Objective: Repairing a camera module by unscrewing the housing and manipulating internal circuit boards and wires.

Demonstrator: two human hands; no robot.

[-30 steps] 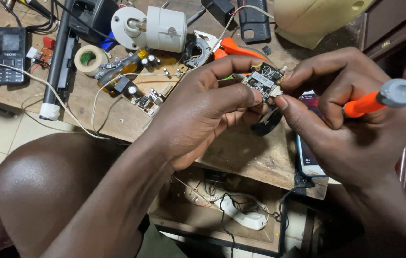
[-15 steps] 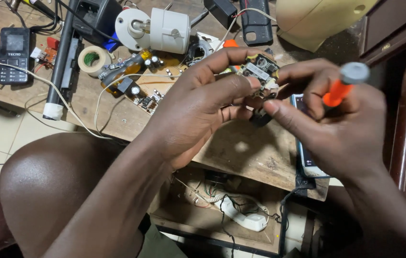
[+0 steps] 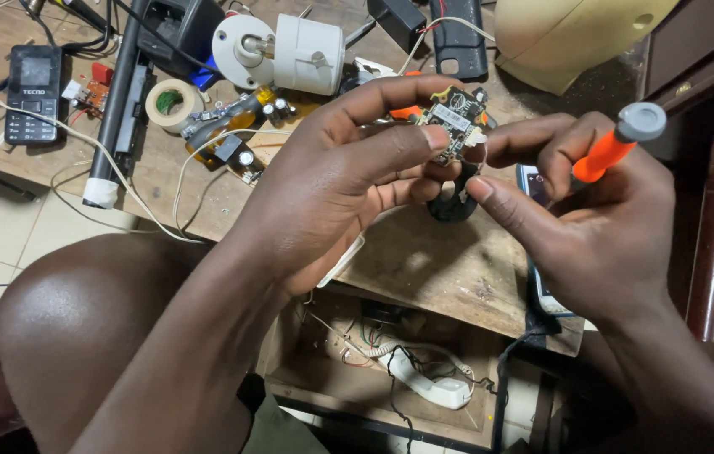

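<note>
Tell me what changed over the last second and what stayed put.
The right hand swung the orange screwdriver from lying nearly level to standing more upright, its grey cap up, and its fingers stayed at the board's edge. The left hand keeps pinching the small circuit board over the wooden bench. The tape roll, black phone and white camera housing lie as before.

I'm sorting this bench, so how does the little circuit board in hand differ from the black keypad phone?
The circuit board is bare, uncased and pinched in the left hand; the keypad phone is larger, black-cased and lies flat, untouched, on the wooden table. Both are small electronics.
</note>
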